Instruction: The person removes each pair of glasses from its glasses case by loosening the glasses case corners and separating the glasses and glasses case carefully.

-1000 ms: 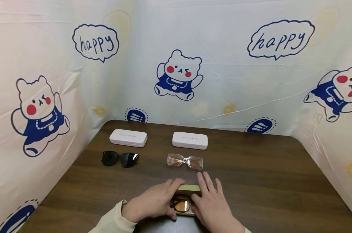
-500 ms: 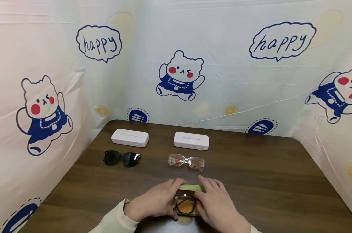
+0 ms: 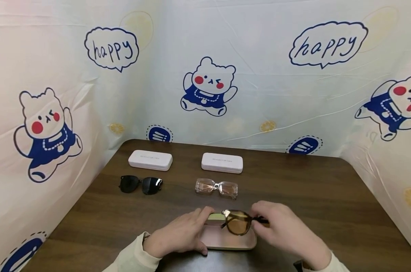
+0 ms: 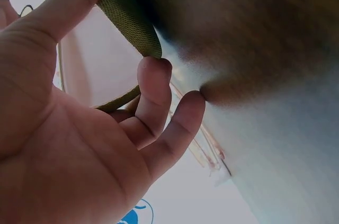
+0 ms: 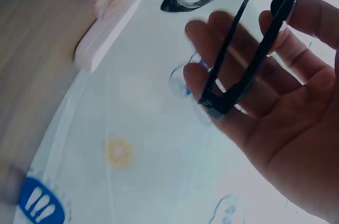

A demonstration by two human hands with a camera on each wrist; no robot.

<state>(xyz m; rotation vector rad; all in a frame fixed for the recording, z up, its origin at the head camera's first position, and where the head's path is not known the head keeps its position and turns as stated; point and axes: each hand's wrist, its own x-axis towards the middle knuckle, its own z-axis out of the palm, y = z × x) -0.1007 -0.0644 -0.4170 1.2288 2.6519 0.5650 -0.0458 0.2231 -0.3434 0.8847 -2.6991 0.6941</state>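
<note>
A pair of glasses with amber lenses and a dark frame (image 3: 238,223) is raised over the right part of an opened glasses case (image 3: 222,241). My right hand (image 3: 288,228) pinches these glasses at one side; in the right wrist view the dark temples (image 5: 254,60) cross in front of the palm. The case has a pale pink lining and a green textured outside. Around its left end my left hand (image 3: 179,233) grips with thumb and fingers. From the left wrist view, the green rim (image 4: 127,20) sits between thumb and fingertips. The case's back wall is partly covered by the glasses.
Two white glasses cases, left (image 3: 150,160) and right (image 3: 222,163), lie toward the table's back. In front of them rest black sunglasses (image 3: 140,185) and clear-framed glasses (image 3: 216,188). A printed curtain (image 3: 273,94) closes off the back and sides of the brown table (image 3: 310,189).
My right hand has taken hold of the amber glasses and lifted them out of the case, up and to the right. The left hand has stayed on the case.
</note>
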